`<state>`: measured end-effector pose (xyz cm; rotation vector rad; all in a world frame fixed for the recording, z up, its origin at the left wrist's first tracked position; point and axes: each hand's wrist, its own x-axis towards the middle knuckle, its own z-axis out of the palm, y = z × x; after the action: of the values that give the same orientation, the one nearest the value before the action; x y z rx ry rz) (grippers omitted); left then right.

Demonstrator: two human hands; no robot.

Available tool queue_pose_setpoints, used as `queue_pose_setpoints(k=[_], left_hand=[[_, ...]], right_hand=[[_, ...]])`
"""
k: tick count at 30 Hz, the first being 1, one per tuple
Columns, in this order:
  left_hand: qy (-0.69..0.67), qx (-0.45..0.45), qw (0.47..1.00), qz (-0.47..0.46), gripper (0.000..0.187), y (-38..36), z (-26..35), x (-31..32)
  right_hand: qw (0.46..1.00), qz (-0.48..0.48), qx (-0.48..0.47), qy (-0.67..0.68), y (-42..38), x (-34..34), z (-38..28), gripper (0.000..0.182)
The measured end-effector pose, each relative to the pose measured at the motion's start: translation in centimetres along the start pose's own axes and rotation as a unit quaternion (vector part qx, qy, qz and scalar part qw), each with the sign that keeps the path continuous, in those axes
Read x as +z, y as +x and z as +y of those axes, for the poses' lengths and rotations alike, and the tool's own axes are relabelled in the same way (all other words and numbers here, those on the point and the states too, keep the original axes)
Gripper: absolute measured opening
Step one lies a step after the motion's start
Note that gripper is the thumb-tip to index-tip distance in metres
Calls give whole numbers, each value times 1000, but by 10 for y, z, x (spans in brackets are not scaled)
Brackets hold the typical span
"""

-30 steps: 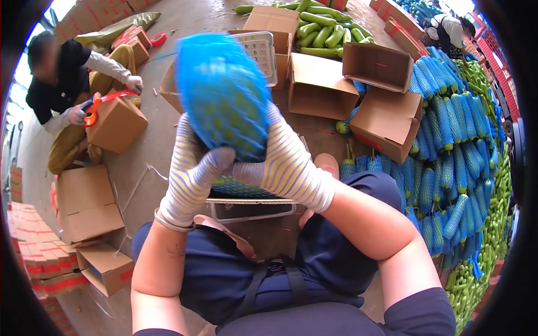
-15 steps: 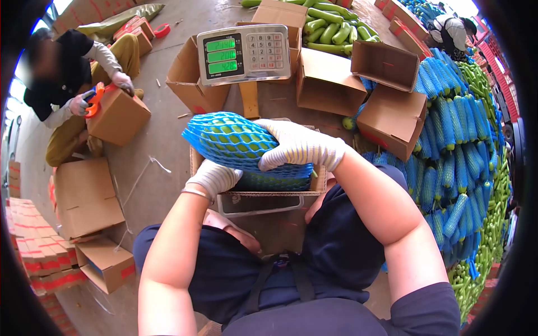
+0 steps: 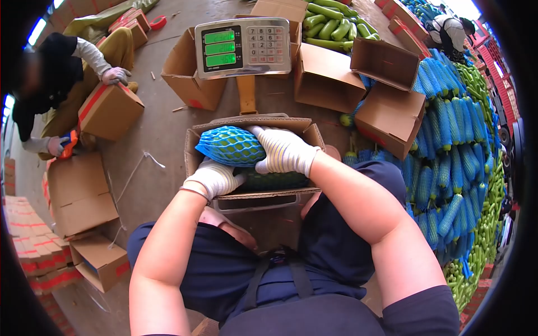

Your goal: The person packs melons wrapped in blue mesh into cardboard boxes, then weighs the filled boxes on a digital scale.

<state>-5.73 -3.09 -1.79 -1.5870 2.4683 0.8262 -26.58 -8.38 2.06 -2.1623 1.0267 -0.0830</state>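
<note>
A zucchini in a blue foam net [image 3: 227, 145] is inside the mouth of an open cardboard box [image 3: 269, 195]. My gloved right hand [image 3: 284, 151] grips its right end, thumb and fingers around it. Against its near underside my gloved left hand [image 3: 216, 178] is closed, its fingertips partly hidden. More netted zucchini [image 3: 274, 180] lies lower in the box, mostly covered by my hands. The box rests on a scale, whose lit green display [image 3: 242, 47] stands just beyond it on a yellow post [image 3: 246, 95].
On the left, a person holds a taped carton [image 3: 112, 112] and an orange tape dispenser [image 3: 69, 144]. Open cartons [image 3: 328, 75] stand beyond the scale, near loose zucchini [image 3: 333, 25]. Netted zucchini [image 3: 448, 162] are stacked at right. Flattened cartons [image 3: 39, 235] are piled left.
Both hands have lowered the netted zucchini into the box and levelled it. The scale's digits have changed. The person at left has pulled the tape dispenser down and away along the carton.
</note>
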Motion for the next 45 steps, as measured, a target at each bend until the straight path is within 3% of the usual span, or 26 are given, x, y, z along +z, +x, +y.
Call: queue_pose_setpoints(k=[1,6,11,14,15,17,19,23,25,27,30,33,37,39,41,43,45], left_hand=[[0,1,1000,0,55,-2,0,-1],[-33,-39,994,-95,56,-12,8,-11],[43,-48,997,-46,35,-32,22,-20],[44,-31,995,87,23,-41,36,-29],[48,-31,994,90,23,-41,37,-28],[77,19,962,260,18,-38,39,-20],[104,4,958,267,18,-35,42,-19],[71,-59,974,206,23,-26,39,-17],[7,-99,983,156,24,-12,30,-21],[4,-109,985,132,25,-2,28,-24],[3,-145,984,102,26,11,18,-17],[45,-154,980,118,29,18,17,-9],[24,-150,983,100,30,3,30,-25],[12,-141,985,101,32,-13,36,-35],[-85,-49,984,148,35,-37,34,-48],[-142,-29,971,188,38,-78,19,-73],[-271,-122,930,216,39,-126,-10,-100]], right_hand=[[997,46,-12,-58,0,6,1,77],[981,65,13,-184,3,26,6,83],[967,57,24,-245,4,35,5,75],[958,26,40,-283,13,42,-2,64],[951,3,51,-304,16,41,-7,59],[947,1,41,-319,12,39,-14,55],[933,-48,60,-350,10,31,-27,56],[964,-49,3,-262,-8,2,-26,54],[971,-98,18,-218,-17,-26,-33,48],[982,-43,11,-184,-28,-47,-26,36],[985,42,31,-163,-45,-82,-17,39],[970,79,123,-192,-59,-100,0,41],[959,66,156,-225,-74,-94,24,39],[979,68,109,-157,-79,-96,26,37],[983,68,111,-128,-78,-102,21,37],[986,65,96,-118,-74,-107,16,34],[992,120,-8,26,-69,-103,10,32]])
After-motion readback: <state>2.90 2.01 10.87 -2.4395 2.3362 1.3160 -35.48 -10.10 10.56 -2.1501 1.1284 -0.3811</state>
